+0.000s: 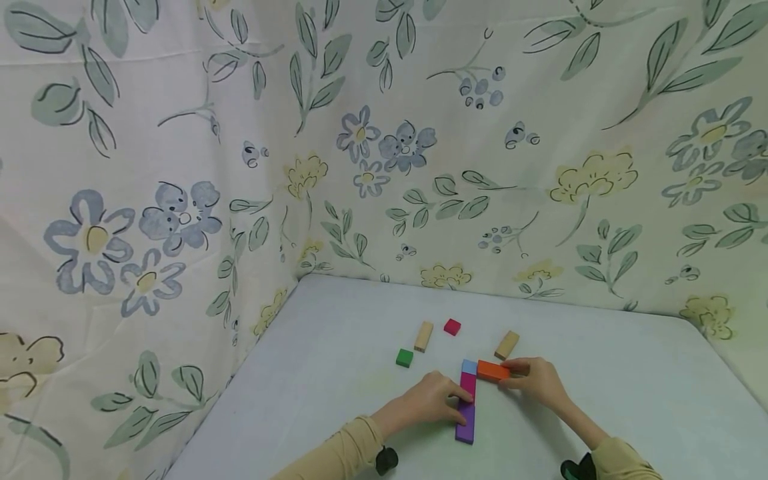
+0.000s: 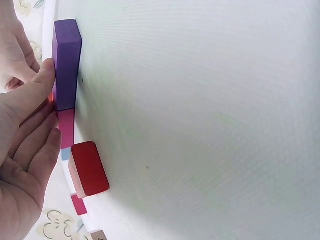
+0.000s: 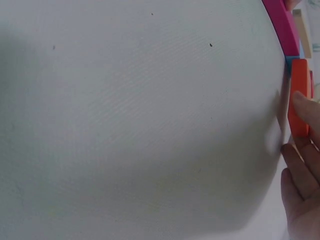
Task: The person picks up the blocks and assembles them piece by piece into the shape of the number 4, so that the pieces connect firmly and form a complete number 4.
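A row of blocks runs away from the person: a purple block [image 1: 465,430] nearest, a magenta block [image 1: 468,382] and a light blue block [image 1: 469,367] at the far end. My left hand [image 1: 431,399] comes from the left, its thumb touching the purple block [image 2: 68,75] and its fingers resting at the magenta block [image 2: 67,129]. My right hand [image 1: 538,382] pinches an orange block [image 1: 492,371] between thumb and fingers. In the right wrist view, the orange block [image 3: 299,80] has one end at the light blue block [image 3: 291,61]; whether they touch is unclear.
Beyond the hands lie a green block [image 1: 405,358], a wooden block [image 1: 423,337], a small red block [image 1: 453,327] and another wooden block [image 1: 507,345]. The left wrist view also shows a larger red block [image 2: 91,169] beside the row. A floral cloth [image 1: 372,133] hangs behind the table.
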Available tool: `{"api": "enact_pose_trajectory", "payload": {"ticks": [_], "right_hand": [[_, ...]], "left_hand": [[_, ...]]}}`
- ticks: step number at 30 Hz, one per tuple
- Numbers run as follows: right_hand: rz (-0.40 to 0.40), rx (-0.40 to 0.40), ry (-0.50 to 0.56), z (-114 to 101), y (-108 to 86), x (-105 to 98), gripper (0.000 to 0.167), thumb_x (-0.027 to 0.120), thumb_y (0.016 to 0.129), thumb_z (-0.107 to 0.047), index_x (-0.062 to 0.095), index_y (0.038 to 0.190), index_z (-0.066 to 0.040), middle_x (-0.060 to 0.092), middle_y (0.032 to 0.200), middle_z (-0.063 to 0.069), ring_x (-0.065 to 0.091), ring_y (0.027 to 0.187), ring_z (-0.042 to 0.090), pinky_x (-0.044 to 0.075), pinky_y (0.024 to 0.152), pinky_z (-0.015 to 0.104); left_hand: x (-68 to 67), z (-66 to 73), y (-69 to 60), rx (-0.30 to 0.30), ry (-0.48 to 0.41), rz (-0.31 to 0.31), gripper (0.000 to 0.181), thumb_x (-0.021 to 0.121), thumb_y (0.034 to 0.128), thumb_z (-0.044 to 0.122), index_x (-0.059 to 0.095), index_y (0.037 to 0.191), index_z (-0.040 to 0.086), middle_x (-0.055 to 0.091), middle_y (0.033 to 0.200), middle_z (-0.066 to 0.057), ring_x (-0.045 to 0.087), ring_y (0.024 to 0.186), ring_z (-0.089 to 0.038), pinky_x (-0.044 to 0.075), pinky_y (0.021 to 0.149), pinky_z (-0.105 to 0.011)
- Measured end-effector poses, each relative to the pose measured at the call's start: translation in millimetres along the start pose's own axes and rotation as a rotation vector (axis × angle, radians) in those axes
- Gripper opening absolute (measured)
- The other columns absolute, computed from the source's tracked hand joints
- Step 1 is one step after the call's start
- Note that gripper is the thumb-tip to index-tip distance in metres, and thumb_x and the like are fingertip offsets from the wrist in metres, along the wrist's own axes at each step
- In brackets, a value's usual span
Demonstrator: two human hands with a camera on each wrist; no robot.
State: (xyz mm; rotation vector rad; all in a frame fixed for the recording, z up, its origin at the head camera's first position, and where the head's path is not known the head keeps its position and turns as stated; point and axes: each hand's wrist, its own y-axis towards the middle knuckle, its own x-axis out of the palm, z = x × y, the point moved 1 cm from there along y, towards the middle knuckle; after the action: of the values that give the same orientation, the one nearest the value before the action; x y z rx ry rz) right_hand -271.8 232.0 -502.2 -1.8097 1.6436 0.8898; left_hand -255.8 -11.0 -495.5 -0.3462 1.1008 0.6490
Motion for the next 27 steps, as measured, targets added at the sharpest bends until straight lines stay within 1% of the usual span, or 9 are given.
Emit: {"api": "enact_pose_trajectory", "payload": {"ticks": [8,16,21,27], "right_hand": [[0.003,-0.002,-0.004,-1.9,-3.0,0.9,0.038,0.082,0.071,-0.02,0.072,0.104,-0.004,0.072,0.103,0.015,0.063,0.101,0.033,0.05,0.086,0.049],[0.014,-0.025,-0.028,-3.4,-4.2,2.4,0.037,0.082,0.071,-0.018,0.072,0.104,-0.004,0.072,0.102,0.014,0.064,0.1,0.033,0.05,0.086,0.048],[0.025,-0.054,-0.05,-3.8,-3.9,3.0,0.036,0.082,0.07,-0.018,0.073,0.102,-0.004,0.072,0.101,0.014,0.063,0.099,0.033,0.05,0.085,0.049],[0.033,-0.071,-0.058,-3.9,-3.6,4.0,0.036,0.082,0.07,-0.017,0.073,0.102,-0.003,0.072,0.1,0.014,0.062,0.098,0.031,0.049,0.085,0.049]], "left_hand": [[2.7,-3.0,0.4,0.019,0.021,0.022,0.038,0.078,0.076,0.034,0.072,0.111,0.022,0.072,0.105,0.012,0.036,0.065,0.007,0.03,0.057,-0.008],[3.9,-3.3,0.0,0.03,0.015,0.03,0.038,0.078,0.0754,0.034,0.072,0.111,0.021,0.072,0.106,0.012,0.039,0.067,0.007,0.032,0.058,-0.007],[4.3,-3.2,0.3,0.026,0.013,0.028,0.038,0.078,0.0758,0.033,0.072,0.111,0.021,0.072,0.106,0.011,0.04,0.068,0.006,0.033,0.059,-0.006],[3.8,-2.3,0.3,0.009,0.007,0.019,0.039,0.078,0.0759,0.033,0.072,0.112,0.021,0.071,0.107,0.011,0.04,0.068,0.006,0.033,0.06,-0.007]]}}
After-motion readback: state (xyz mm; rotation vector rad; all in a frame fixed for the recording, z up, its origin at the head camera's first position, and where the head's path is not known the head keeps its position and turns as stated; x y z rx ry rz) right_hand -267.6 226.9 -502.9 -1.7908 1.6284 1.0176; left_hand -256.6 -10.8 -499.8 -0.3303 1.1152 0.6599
